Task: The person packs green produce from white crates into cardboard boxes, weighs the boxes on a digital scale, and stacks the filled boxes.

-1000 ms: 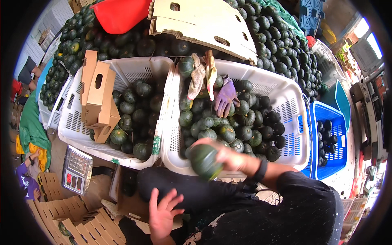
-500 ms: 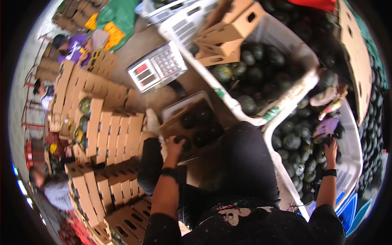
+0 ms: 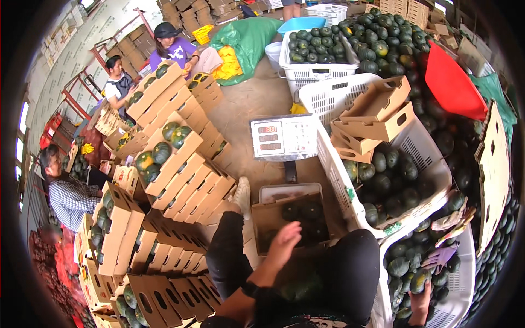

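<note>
In my right hand [image 3: 419, 299] is a small pumpkin [image 3: 419, 280], dark green with a yellowish patch, held over the white crate [image 3: 466, 276] of pumpkins by my right leg. A purple glove [image 3: 439, 258] lies on the fruit just beyond it. My left hand [image 3: 285, 240] hovers over the near part of an open cardboard box [image 3: 262, 216], fingers loosely extended and nothing in them. Several dark pumpkins [image 3: 306, 210] sit in that box, mostly toward its right side. The box rests on the scale's platform [image 3: 290, 189], below the digital display panel [image 3: 284, 138].
Stacked cartons of pumpkins [image 3: 183, 175] rise at my left. Another white crate [image 3: 350, 191] holds pumpkins and empty cardboard boxes [image 3: 377, 112]. A red scoop-like sheet [image 3: 451, 82] leans on the pumpkin heap. Three people [image 3: 74, 194] sit beyond the cartons.
My head view has shifted, showing more of the far side. My left hand has let go of a pumpkin in the box and lifted. My right hand has brought a pumpkin nearer me.
</note>
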The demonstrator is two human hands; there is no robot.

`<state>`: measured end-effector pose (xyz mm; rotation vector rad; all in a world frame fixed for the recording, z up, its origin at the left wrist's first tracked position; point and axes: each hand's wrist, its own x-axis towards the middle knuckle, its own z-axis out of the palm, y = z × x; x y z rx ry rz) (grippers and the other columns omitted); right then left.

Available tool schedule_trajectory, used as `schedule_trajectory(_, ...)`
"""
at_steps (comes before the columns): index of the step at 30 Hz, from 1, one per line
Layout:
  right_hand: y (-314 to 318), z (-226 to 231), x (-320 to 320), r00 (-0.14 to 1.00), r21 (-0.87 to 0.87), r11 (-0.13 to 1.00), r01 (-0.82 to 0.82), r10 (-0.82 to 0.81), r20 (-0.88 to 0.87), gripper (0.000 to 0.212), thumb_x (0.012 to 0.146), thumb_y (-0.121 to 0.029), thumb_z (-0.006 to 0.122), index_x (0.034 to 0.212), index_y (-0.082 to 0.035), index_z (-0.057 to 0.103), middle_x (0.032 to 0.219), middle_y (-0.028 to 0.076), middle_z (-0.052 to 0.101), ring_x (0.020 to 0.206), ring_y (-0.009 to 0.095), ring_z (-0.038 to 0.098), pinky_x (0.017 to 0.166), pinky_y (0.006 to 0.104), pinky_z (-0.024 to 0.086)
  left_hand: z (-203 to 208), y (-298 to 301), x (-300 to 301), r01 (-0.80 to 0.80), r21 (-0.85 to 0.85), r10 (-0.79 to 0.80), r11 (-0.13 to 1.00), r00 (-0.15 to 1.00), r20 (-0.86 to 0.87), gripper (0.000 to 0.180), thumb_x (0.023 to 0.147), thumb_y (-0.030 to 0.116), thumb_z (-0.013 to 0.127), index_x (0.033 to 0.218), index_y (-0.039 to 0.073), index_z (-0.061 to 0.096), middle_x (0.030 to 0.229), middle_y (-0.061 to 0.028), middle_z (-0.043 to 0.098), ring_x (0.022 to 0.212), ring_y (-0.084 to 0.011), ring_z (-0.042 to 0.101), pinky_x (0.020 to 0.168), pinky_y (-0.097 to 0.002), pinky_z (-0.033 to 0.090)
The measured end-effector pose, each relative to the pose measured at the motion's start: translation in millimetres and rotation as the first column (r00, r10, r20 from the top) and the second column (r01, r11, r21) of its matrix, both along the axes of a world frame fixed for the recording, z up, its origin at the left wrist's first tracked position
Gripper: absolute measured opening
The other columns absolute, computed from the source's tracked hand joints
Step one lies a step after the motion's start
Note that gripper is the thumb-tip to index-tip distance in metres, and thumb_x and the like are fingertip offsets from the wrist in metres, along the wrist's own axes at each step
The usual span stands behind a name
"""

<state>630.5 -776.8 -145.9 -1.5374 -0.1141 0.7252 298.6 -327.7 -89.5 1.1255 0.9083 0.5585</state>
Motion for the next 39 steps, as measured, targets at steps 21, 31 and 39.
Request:
schedule_trajectory(21,321,150,-162,0.325,-0.464,0.838,-0.288,0.542,0.775,0.044,0.071,-0.011,0.063,0.114,-0.004,0.053,0.122,0.017,0.048,0.114,0.036,0.046,0.097,0.0410,0.037,-214,126,-89,-0.341,0.254,0.419,0.905,0.819,-0.392,0.064,0.073,0.008,0.069,0.131,0.012,0.044,0.118,-0.0225,0.053,0.109,-0.0318,0.052,0.091,-0.0381,0.042)
schedule_trajectory(31,507,92,-200,0.625,-0.396,0.781,-0.483,0.624,0.470,0.026,0.084,-0.029,0.061,0.077,-0.004,0.064,0.077,0.012,0.064,0.080,0.034,0.060,0.074,0.0421,0.044,-158,102,-121,-0.817,0.398,0.894,0.418,0.448,-0.019,0.043,0.080,0.008,0.057,0.120,-0.006,0.048,0.122,-0.0224,0.050,0.112,-0.0298,0.050,0.097,-0.0370,0.037)
schedule_trajectory(39,489,-89,-185,0.546,-0.855,0.271,-0.442,0.837,-0.017,0.046,0.075,-0.023,0.064,0.116,-0.004,0.055,0.095,0.018,0.063,0.088,0.035,0.061,0.081,0.0407,0.048,-206,59,-128,-0.549,-0.242,0.456,0.800,0.819,-0.350,0.040,0.080,0.029,0.056,0.099,-0.006,0.060,0.084,-0.0176,0.062,0.087,-0.0306,0.060,0.075,-0.0434,0.045)
